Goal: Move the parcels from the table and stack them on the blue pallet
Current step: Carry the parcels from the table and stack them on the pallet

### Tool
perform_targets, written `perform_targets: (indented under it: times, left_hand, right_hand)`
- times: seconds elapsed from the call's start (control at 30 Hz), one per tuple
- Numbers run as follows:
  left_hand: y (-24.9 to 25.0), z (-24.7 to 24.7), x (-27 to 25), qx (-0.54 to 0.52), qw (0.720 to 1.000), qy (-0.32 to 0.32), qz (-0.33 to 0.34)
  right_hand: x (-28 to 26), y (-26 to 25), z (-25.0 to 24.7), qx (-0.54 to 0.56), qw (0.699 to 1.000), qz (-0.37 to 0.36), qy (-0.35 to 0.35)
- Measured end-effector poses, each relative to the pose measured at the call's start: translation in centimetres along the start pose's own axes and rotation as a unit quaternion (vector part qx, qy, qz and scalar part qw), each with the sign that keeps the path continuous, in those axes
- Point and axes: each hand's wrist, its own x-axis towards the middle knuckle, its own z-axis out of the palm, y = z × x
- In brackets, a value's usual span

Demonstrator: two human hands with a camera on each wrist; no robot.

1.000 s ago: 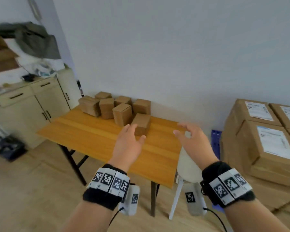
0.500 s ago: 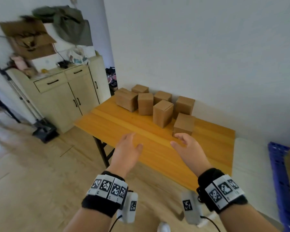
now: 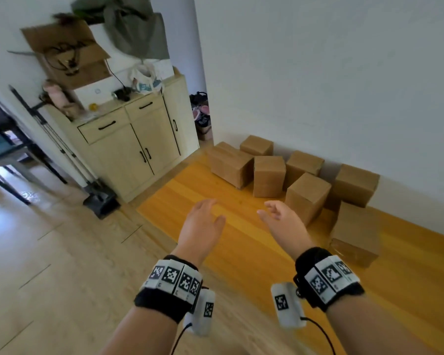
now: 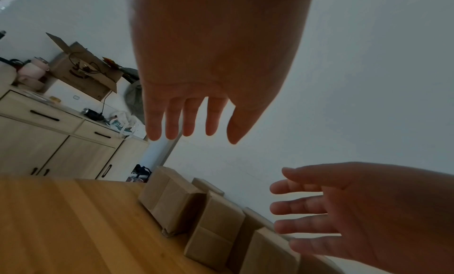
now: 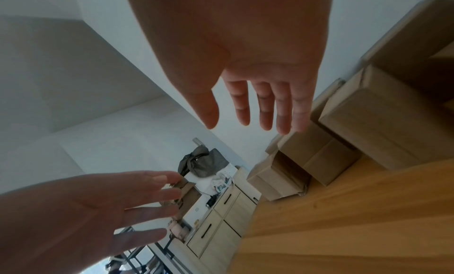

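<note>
Several plain brown parcels (image 3: 307, 197) stand in a cluster at the back of the orange wooden table (image 3: 241, 242), against the white wall. One low parcel (image 3: 355, 233) lies nearer, to the right. My left hand (image 3: 203, 221) and right hand (image 3: 279, 217) hover over the table, palms facing each other, fingers spread and holding nothing. The right hand is just left of the tall upright parcel. In the left wrist view the left hand (image 4: 191, 120) is open above the parcels (image 4: 172, 202); in the right wrist view the right hand (image 5: 255, 113) is open too. The blue pallet is out of view.
A pale wooden cabinet (image 3: 136, 144) stands left of the table, with an open cardboard box (image 3: 67, 52), a bag and clutter on top. A folded metal stand (image 3: 62, 149) leans beside it. Wooden floor (image 3: 49, 265) stretches to the left.
My view has swung left and closer to the table; the blue pallet and big labelled boxes have left the frame. Both hands have moved forward over the table, towards the parcels, still empty.
</note>
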Motion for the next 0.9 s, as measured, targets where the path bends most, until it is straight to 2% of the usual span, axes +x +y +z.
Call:
perform_targets:
  times: [0.17,0.3,0.43,0.73,0.9]
  left_hand:
    - [-2.7,-1.7,5.5,-0.014,1.0,0.002,-0.028]
    - [-4.8,-3.0,10.0,-0.031,0.999,-0.009,-0.043]
    - [-6.4,-3.8,16.4,-0.044,0.998,-0.024,-0.025]
    - [-7.8,-5.9,31.0,-0.08,0.984,-0.158,0.018]
    - [-8.1,-5.1,37.2,-0.065,0.971,-0.227,0.048]
  right_hand:
    - [5.7,-1.6,3.4,0.004,1.0,0.008,-0.01]
    - [8.8,-2.6,5.8,0.009,0.999,0.042,-0.026]
    - [12.5,-3.5,7.8,0.0,0.997,0.073,-0.023]
    - [22.5,-5.6,11.1,0.077,0.972,0.212,0.069]
    - [25.9,-5.9,12.8,0.105,0.958,0.239,0.121]
